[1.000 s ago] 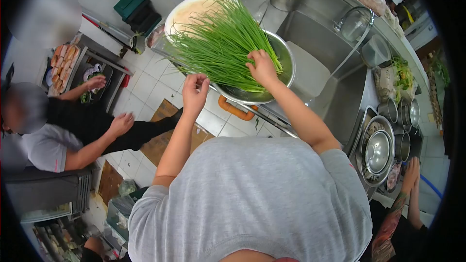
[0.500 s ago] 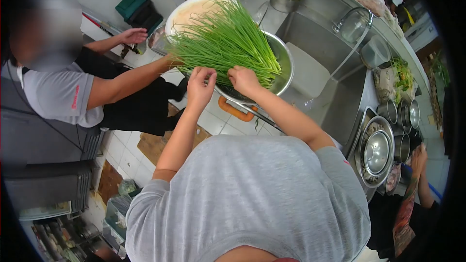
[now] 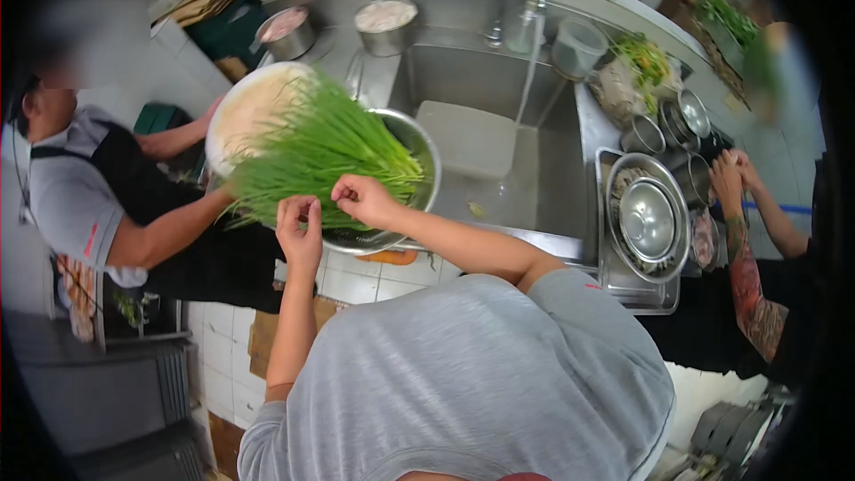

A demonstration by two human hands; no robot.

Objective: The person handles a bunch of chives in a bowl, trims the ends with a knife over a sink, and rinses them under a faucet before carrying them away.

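A big bunch of chives (image 3: 343,142) lies across a metal bowl (image 3: 432,156), its pale stem ends pointing right and its thin tips to the left. My left hand (image 3: 299,228) is raised at the near edge of the bunch, thumb and fingers pinched together; anything between them is too small to make out. Just to its right, my right hand (image 3: 365,201) is over the near side of the stems with its fingers curled in a pinch. What it grips, if anything, cannot be made out. The chive tips overlap a round whitish container (image 3: 245,120) behind them.
Water runs from a faucet (image 3: 537,4) into the sink (image 3: 557,187), where a white tub (image 3: 468,138) stands. Metal pots of pale meat (image 3: 387,25) line the back. Stacked bowls (image 3: 647,218) are at right. One co-worker (image 3: 80,196) stands left, another (image 3: 757,276) right.
My view has turned, so the sink and bowl appear further left and the right-hand co-worker shows more. Both hands have lifted slightly from the chives, still pinched. The water still runs.
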